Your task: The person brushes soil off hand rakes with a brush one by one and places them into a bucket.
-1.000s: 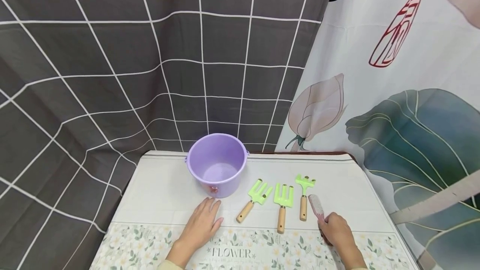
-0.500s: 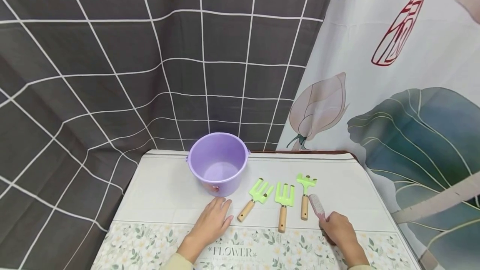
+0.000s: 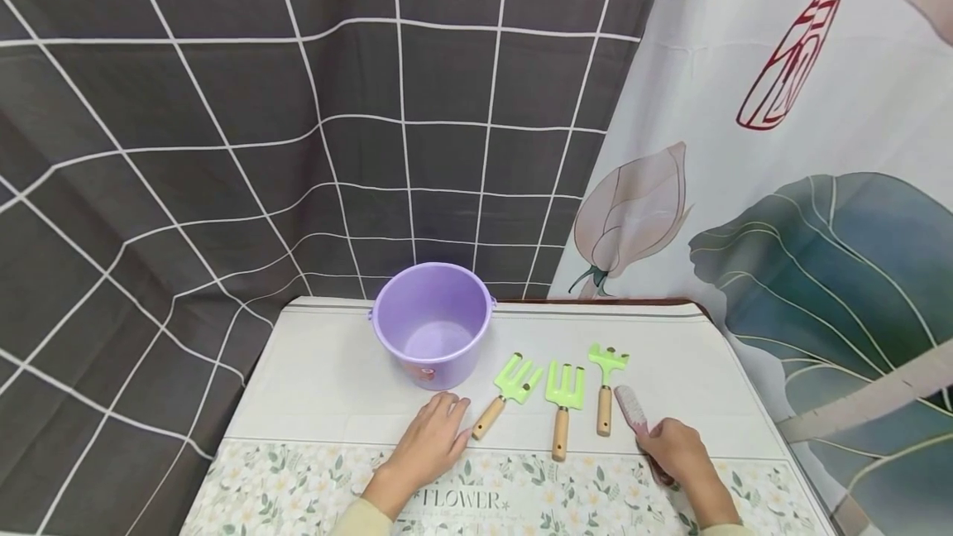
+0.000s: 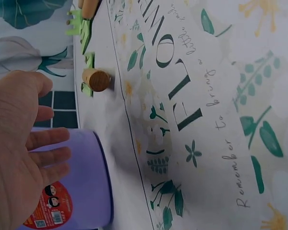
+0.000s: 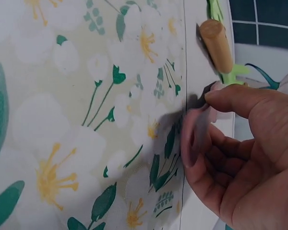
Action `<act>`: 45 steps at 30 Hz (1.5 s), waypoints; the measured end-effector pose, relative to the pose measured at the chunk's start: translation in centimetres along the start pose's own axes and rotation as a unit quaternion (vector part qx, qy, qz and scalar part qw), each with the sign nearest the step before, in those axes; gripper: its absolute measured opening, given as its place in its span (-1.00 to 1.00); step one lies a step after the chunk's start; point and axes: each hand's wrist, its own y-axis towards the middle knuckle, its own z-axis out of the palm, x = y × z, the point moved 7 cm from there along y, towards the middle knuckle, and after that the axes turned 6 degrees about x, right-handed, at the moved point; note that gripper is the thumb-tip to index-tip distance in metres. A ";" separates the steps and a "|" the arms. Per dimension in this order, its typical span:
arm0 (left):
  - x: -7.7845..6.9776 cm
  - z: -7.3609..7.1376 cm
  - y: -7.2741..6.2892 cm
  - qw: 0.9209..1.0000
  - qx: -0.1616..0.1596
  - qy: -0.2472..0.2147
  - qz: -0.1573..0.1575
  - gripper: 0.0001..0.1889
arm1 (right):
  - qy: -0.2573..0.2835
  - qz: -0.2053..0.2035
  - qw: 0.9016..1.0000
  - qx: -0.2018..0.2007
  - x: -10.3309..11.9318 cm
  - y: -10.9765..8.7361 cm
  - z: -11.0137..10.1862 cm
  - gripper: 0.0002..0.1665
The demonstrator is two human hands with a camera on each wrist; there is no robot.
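Observation:
My right hand (image 3: 679, 449) holds a pink-handled brush (image 3: 631, 410) low over the table, its pale, speckled head pointing away from me. In the right wrist view, thumb and fingers close round the looped end of its handle. My left hand (image 3: 433, 441) has its fingers extended and holds nothing; its thumb side is right by the wooden handle of the leftmost green garden fork (image 3: 512, 380). A second green garden fork (image 3: 564, 391) lies beside it, then a small green hand rake (image 3: 605, 391) close to the brush head. The purple bucket (image 3: 463, 369) stands upright beyond my left hand.
The table (image 3: 328, 370) is covered by a white cloth with a floral front band. A dark checked curtain (image 3: 447, 155) hangs behind and to the left, a printed white curtain (image 3: 715, 172) to the right. A red label (image 4: 53, 206) marks the bucket's side.
My left hand has shifted right, from in front of the bucket to the leftmost fork's handle. The right hand keeps its hold on the brush and has barely moved. The tools and bucket lie unmoved.

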 end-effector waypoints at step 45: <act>-1.7 4.2 5.4 0.990 0.077 -0.058 -0.106 -0.61 | 0.283 -0.167 0.925 0.194 -0.5 0.2 0.6 -0.64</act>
